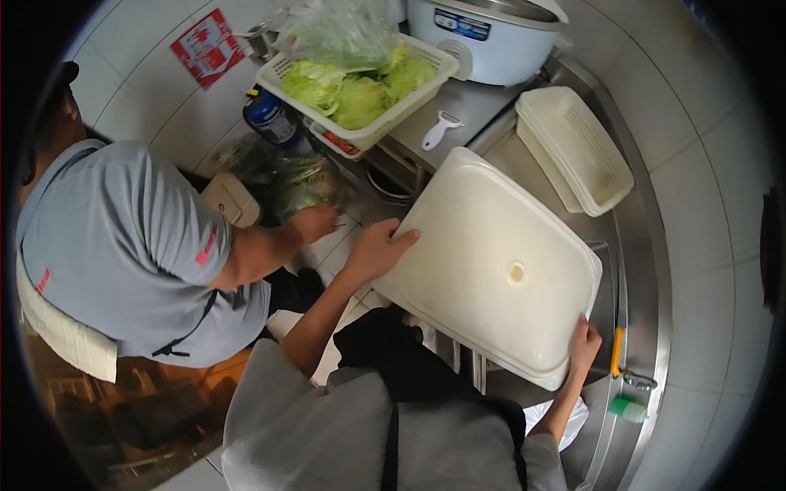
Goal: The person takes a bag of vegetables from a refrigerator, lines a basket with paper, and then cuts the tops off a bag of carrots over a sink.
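Observation:
Both my hands hold a large white plastic tub (491, 245), tilted over the sink area with a broad flat face and rounded corners showing. My left hand (381, 254) grips its left edge, thumb on top and the other fingers partly hidden. At the lower right corner, my right hand (584, 348) is closed around the rim, its fingers mostly out of sight underneath. A small round mark shows on the tub's face.
Left of me, a co-worker in a grey shirt (139, 221) reaches a hand (315, 222) toward bagged greens (303, 182). Beyond the tub are a basket (442, 69) of lettuce (360, 100), a peeler (442, 129), a rice cooker (471, 51) and stacked cream baskets (585, 151). An orange-handled tool (617, 352) lies at right.

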Available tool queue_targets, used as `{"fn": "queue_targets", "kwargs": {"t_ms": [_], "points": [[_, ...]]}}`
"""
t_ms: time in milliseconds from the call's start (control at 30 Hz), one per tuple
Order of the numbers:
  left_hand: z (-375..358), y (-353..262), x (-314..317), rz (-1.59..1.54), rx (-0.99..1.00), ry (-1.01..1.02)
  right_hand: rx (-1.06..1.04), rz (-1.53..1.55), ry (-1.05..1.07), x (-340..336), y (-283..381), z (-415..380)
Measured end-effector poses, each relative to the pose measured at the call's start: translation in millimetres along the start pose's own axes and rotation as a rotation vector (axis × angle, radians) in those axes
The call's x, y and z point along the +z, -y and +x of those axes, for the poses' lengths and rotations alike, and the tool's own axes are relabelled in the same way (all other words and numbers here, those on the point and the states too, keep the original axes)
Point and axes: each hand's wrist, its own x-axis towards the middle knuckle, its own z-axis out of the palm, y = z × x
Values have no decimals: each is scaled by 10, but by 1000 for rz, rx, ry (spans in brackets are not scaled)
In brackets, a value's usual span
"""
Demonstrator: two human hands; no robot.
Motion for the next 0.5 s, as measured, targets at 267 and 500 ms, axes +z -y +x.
{"fn": "queue_targets", "kwargs": {"t_ms": [267,500], "points": [[221,117,-100,-69,-26,-45,41,114,-14,-10,266,-135],[737,82,-287,100,35,-159,10,111,-26,190,371,-66]]}}
